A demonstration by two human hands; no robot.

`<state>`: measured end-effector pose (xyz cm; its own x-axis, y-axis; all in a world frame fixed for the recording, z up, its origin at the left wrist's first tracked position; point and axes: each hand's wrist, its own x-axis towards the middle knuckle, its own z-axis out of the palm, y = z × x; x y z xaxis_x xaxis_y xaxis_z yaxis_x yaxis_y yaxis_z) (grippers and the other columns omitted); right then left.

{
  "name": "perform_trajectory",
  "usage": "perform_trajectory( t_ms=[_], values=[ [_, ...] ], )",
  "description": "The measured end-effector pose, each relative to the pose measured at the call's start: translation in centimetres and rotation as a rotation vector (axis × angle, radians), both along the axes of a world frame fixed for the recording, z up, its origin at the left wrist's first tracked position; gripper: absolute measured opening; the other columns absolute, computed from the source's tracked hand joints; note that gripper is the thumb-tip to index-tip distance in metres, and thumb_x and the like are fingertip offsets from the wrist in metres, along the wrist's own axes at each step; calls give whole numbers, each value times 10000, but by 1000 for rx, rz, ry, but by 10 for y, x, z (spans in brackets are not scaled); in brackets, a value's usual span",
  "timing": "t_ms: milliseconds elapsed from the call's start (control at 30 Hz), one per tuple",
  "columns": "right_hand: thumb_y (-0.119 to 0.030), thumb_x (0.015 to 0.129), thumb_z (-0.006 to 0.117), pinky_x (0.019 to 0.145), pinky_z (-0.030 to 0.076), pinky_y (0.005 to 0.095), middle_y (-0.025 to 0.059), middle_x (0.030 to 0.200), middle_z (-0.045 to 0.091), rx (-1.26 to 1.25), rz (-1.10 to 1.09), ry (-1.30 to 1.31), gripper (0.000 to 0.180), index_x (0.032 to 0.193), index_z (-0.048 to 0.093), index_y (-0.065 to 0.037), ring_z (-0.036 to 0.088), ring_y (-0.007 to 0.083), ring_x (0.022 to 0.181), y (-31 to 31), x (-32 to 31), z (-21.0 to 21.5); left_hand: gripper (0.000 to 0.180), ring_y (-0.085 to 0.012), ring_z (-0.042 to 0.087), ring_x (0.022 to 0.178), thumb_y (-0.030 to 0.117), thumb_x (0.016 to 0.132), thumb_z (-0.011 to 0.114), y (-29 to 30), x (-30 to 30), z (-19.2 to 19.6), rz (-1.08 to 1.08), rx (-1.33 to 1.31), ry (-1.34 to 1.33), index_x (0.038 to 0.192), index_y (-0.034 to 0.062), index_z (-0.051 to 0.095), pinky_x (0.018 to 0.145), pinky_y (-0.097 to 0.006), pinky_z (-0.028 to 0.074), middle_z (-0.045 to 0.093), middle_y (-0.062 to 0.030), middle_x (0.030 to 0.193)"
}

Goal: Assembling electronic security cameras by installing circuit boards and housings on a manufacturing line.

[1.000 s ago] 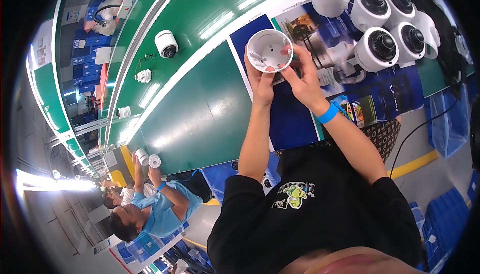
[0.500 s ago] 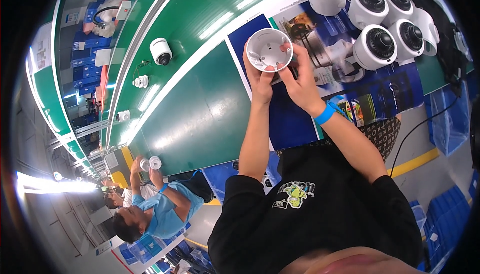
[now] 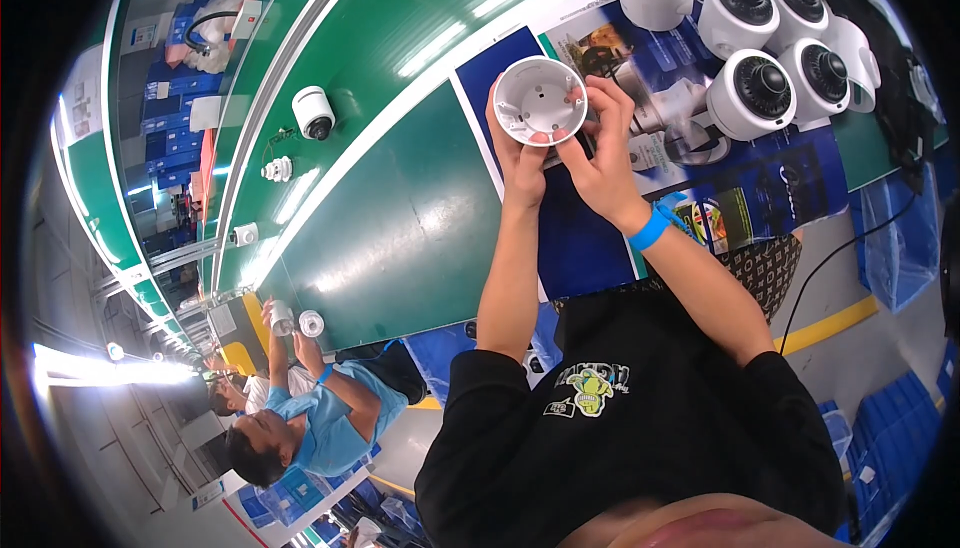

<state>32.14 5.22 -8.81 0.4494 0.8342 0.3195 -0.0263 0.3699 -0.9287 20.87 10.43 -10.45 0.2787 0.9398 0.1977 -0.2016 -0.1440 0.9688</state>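
Note:
I hold a round white camera housing (image 3: 541, 76), its open mouth facing up and screw posts showing inside. My left hand (image 3: 517, 168) wraps its left side, with the thumb over the near rim. On the right side, my right hand (image 3: 603, 163) grips the housing with its thumb low on the wall; its other fingers are partly hidden behind the housing. A blue band (image 3: 650, 227) circles my right wrist. Below the housing lies a printed poster sheet (image 3: 590, 238) in blue.
Several white dome cameras (image 3: 750, 95) with black lenses stand at the right. Along the green conveyor (image 3: 400, 58) sit a white camera (image 3: 314, 113) and a small white part (image 3: 277, 169). At the left, a co-worker in a blue shirt (image 3: 340, 423) handles white parts.
My right index finger has shifted at the housing's right rim, while the housing stays nearly in place. Items on the conveyor have moved slightly left and nearer. The co-worker's hands have separated two white parts.

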Motion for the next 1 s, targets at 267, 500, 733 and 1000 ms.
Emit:
perform_trajectory(
  t_ms=[267,500,733,1000],
  values=[
    [-127,779,683,832,488,328,151,1227,405,-48,66,-1,481,1194,464,-22,479,263,1108,1,8,-1,825,-250,423,1244,345,786,666,3,-2,-3,-14,21,5,1415,-3,260,1054,-372,322,419,-140,1342],
    [-86,813,672,846,486,297,98,1187,454,-24,57,-5,397,1167,503,-26,539,195,1046,0,7,4,826,-247,431,1232,359,772,676,1,-4,-3,19,8,18,1406,6,280,1042,-370,337,430,-134,1330],
    [-58,825,662,802,492,276,72,1134,515,-84,113,-34,366,1162,521,-24,563,152,988,0,12,6,835,-242,427,1242,392,777,676,2,-1,-3,14,-3,24,1409,14,283,1037,-370,347,423,-125,1338],
    [-122,861,635,828,498,306,124,1190,431,-40,67,61,426,1221,445,2,541,213,1026,-1,2,2,814,-233,434,1241,336,797,673,-1,2,8,-21,-2,42,1431,34,260,1024,-367,367,423,-116,1349]
  ],
)
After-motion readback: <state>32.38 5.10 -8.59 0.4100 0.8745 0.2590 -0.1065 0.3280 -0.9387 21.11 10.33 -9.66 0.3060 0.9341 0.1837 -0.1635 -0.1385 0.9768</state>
